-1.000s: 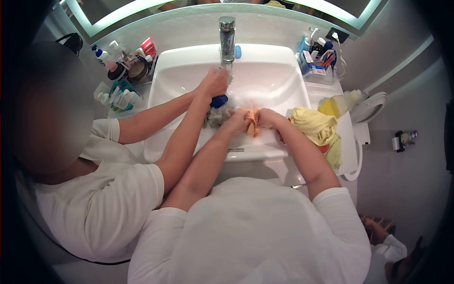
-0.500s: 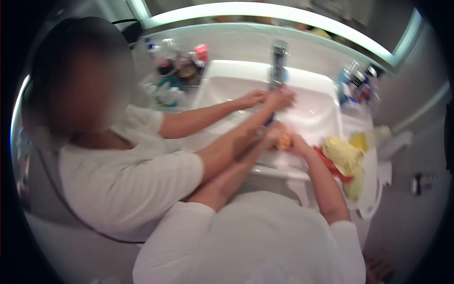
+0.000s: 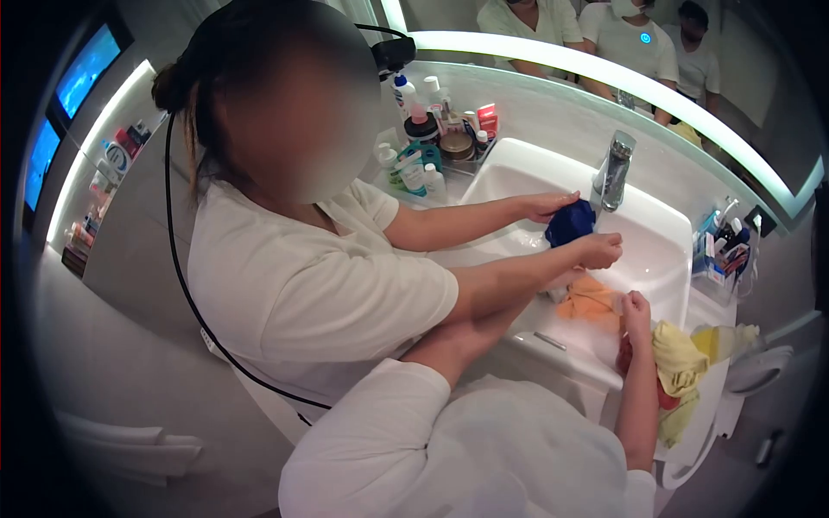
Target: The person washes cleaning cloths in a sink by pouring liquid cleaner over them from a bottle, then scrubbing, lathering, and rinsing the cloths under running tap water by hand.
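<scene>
An orange cloth hangs at the front of the white sink, stretched out between my two hands. My right hand is closed like a fist at the cloth's right end. My left hand is at its left end, mostly covered by a co-worker's forearm, so its fingers do not show clearly. Just beyond, the co-worker's hands are at a dark blue cloth beneath the faucet. My left arm passes under the co-worker's arm.
Yellow cloths and a yellow bottle lie on the counter at right. Bottles and jars crowd the left corner; toiletries stand in a holder at right. The co-worker leans in close on my left. A lit mirror runs behind.
My hands have moved apart, and the orange cloth, bunched between them before, is now spread out. The co-worker's blue cloth has come into clearer view. The camera has turned left.
</scene>
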The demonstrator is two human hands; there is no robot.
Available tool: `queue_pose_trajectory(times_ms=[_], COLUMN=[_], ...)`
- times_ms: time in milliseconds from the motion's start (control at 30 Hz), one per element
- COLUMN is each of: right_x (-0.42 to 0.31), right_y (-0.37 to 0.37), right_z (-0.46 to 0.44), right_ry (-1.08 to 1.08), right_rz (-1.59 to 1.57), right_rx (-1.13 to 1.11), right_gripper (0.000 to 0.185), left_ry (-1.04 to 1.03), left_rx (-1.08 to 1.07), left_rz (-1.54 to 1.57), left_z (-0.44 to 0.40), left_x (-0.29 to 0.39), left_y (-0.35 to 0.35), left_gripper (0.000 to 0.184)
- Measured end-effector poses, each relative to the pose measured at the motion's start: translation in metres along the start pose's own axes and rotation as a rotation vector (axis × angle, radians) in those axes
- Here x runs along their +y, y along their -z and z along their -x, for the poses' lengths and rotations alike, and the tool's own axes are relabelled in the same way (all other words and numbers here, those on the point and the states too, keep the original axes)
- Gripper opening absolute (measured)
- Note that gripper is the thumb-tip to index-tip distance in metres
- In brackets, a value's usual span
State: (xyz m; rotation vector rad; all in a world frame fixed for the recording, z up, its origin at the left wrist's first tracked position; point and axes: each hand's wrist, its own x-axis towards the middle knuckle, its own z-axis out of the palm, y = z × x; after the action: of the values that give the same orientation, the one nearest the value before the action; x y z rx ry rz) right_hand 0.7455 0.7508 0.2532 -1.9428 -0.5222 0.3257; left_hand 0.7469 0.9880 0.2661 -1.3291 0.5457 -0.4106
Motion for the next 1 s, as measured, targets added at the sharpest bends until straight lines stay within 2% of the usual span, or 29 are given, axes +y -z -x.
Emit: queue_pose_trajectory(times_ms=[67, 133, 167, 233, 333, 367, 467, 500, 600, 633, 733, 867, 967, 1000], right_x=[-0.010, -0.022, -0.024, -0.025, -0.005, -0.011, -0.098, -0.096, -0.099, -0.100, -0.045, -0.031, 0.005, 0.003], right_y=[0.000, -0.004, -0.006, -0.003, -0.001, -0.006, -0.042, -0.054, -0.077, -0.077, -0.057, -0.053, -0.056, -0.054], right_z=[0.001, 0.002, 0.003, 0.004, -0.011, -0.015, 0.004, 0.004, 0.013, 0.012, -0.018, -0.030, -0.016, -0.009], right_ry=[-0.036, -0.072, -0.096, -0.129, -0.284, -0.190, -0.026, 0.167, 0.458, 0.515, 0.277, -0.055, 0.154, 0.252], right_rz=[-0.156, -0.238, -0.242, -0.257, -0.406, -0.417, -0.379, -0.234, 0.117, 0.113, 0.304, 0.561, 0.626, 0.811], right_rx=[-0.004, -0.011, -0.011, -0.014, 0.117, 0.155, 0.168, 0.128, 0.280, 0.306, 0.247, 0.175, 0.142, -0.053], right_gripper=[0.022, 0.023, 0.024, 0.025, 0.027, 0.029, 0.030, 0.028, 0.021, 0.021, 0.027, 0.025, 0.042, 0.047], left_ry=[0.110, 0.667, 0.470, -0.003, -0.523, -0.622, -0.763, -0.765, -0.755, -0.747, -0.765, -0.829, -0.916, -0.927], left_rx=[0.019, -0.178, -0.274, -0.311, -0.127, -0.040, 0.115, 0.106, 0.072, 0.053, 0.073, 0.120, 0.219, 0.245], left_rz=[0.242, -0.603, -0.721, -1.105, -1.608, -1.692, -1.809, -1.823, -1.839, -1.839, -1.854, -1.904, -1.980, -1.998], left_z=[-0.023, -0.041, -0.038, -0.014, 0.017, 0.019, 0.014, 0.009, 0.008, 0.006, 0.006, 0.011, 0.020, 0.025], left_x=[0.012, 0.074, 0.069, 0.042, 0.011, 0.007, 0.005, 0.008, 0.014, 0.014, 0.019, 0.026, 0.039, 0.041], left_y=[-0.010, -0.033, -0.021, 0.013, 0.065, 0.078, 0.103, 0.103, 0.092, 0.085, 0.095, 0.101, 0.113, 0.116], left_gripper=[0.007, 0.011, 0.013, 0.017, 0.024, 0.026, 0.031, 0.031, 0.031, 0.031, 0.031, 0.032, 0.032, 0.032])
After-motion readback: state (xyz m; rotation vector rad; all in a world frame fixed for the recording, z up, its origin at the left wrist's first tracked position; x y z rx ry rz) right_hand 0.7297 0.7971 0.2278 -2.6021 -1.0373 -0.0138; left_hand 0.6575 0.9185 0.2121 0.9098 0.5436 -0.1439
